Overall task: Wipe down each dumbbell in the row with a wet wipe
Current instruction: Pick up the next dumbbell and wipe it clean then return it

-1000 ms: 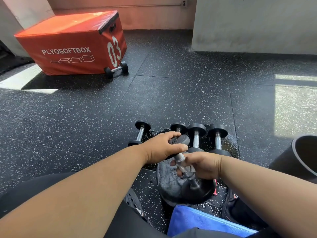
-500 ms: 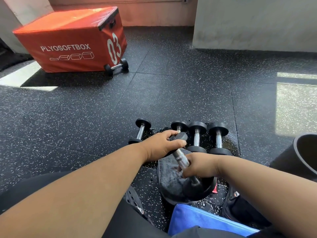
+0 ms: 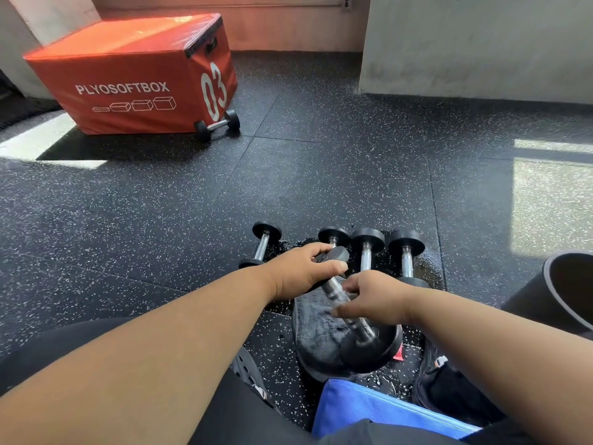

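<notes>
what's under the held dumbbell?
A dark towel lies on the floor under the dumbbell; its near head rests there. The head hides the towel's right part and whatever is beneath.

The floor was black rubber tile flecked with white, with sunlit patches at the left and right edges. Four small dumbbells lay on it in a row: one apart to the left, three close together on a wet, darker patch. An orange box marked PLYOSOFTBOX stood far left, another dumbbell touching its corner. A dark grey towel lay on the near floor, a blue mat beside it
</notes>
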Motion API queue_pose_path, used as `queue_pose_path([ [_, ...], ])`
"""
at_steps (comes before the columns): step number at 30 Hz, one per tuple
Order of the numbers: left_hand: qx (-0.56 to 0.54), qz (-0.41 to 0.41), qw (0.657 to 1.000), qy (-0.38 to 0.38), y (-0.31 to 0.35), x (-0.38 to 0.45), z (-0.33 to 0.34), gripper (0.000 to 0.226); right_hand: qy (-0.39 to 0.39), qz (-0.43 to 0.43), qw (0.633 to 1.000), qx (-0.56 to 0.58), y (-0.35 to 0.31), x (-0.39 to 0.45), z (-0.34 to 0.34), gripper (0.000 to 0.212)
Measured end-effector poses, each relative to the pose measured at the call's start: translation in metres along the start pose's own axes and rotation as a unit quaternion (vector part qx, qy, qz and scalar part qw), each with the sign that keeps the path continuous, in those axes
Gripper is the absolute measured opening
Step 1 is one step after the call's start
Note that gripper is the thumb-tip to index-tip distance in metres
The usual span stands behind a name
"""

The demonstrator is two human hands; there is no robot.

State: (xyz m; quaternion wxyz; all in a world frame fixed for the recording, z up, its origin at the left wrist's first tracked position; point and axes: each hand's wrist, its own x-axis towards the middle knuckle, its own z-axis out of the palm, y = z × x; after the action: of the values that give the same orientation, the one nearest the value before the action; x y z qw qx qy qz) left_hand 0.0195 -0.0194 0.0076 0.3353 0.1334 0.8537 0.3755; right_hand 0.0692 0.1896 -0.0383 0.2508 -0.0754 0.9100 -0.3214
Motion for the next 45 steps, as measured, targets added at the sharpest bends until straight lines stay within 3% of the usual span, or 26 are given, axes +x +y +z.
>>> queue_pose_path([
  [2,0.002,0.003,1.0,0.001,0.001,-0.002,0.0,0.079,-0.032,0.009,0.999,0.0,0.001,-0.002,-0.004,0.052],
  [6,-0.001,0.004,1.0,0.009,0.003,-0.002,0.0,0.07,-0.065,0.014,0.997,-0.035,0.005,-0.009,-0.011,0.051],
  [13,0.003,-0.004,1.0,0.015,0.002,-0.003,-0.001,0.068,-0.099,0.03,0.995,-0.001,0.007,-0.013,-0.025,0.037],
  [18,0.011,-0.002,1.0,0.017,0.0,0.0,-0.002,0.07,-0.086,0.025,0.995,-0.044,0.02,-0.012,-0.027,0.005],
  [24,0.016,-0.004,1.0,0.024,-0.005,0.003,-0.001,0.086,-0.036,0.024,0.995,-0.088,0.01,-0.015,-0.017,0.049],
  [29,0.005,-0.005,1.0,0.019,-0.003,0.002,-0.001,0.083,0.056,0.012,0.967,-0.247,-0.005,-0.016,0.02,0.053],
  [31,-0.001,-0.002,1.0,0.012,-0.002,0.001,-0.001,0.081,0.083,0.009,0.962,-0.26,-0.007,-0.016,0.028,0.051],
  [38,0.01,-0.009,1.0,0.014,-0.002,-0.002,0.001,0.106,-0.07,0.062,0.969,-0.23,0.008,-0.014,0.008,0.05],
  [40,0.01,-0.01,1.0,0.015,-0.002,-0.002,0.0,0.11,-0.103,0.073,0.978,-0.166,0.012,-0.017,0.004,0.045],
  [43,0.015,-0.008,1.0,0.01,-0.001,-0.002,0.0,0.107,-0.104,0.057,0.99,-0.07,0.013,-0.018,0.003,0.031],
  [45,0.017,-0.008,1.0,0.009,-0.002,-0.002,0.0,0.107,-0.097,0.038,0.995,-0.007,0.012,-0.017,0.004,0.038],
])
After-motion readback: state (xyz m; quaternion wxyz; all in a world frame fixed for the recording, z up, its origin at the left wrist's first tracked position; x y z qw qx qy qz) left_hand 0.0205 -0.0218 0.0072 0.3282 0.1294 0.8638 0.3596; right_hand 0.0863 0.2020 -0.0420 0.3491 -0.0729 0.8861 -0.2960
